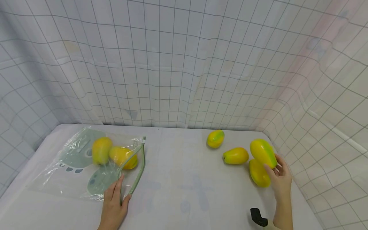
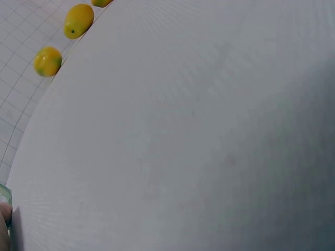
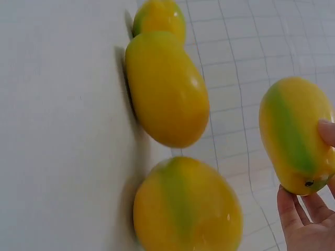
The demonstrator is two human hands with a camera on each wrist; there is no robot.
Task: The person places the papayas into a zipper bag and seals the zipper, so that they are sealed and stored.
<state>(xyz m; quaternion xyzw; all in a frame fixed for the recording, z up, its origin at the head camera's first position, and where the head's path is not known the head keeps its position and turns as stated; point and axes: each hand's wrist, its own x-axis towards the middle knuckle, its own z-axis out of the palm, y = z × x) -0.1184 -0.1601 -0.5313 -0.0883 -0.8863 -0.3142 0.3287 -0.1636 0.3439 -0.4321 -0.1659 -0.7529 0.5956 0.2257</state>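
In the head view my right hand (image 1: 280,175) holds a yellow papaya (image 1: 262,152) with a green streak, thumb on one side and fingers around its end. This papaya (image 3: 296,136) is tilted in the right wrist view, its dark stem spot toward the fingers. Below it, partly overlapped, another papaya (image 1: 259,174) lies on the table. My left hand (image 1: 114,202) grips the near end of a clear zip bag's mouth, its thumb and fingers at the two green rims. The bag (image 1: 76,153) lies flat, with two papayas (image 1: 102,150) inside and a pale green animal print.
Two more papayas lie left of the right hand, one papaya (image 1: 236,156) nearer and another papaya (image 1: 215,139) by the back edge. A white cloth covers the table (image 1: 175,179). A checked curtain (image 1: 172,64) surrounds it. A black piece (image 1: 257,217) sits by the right wrist.
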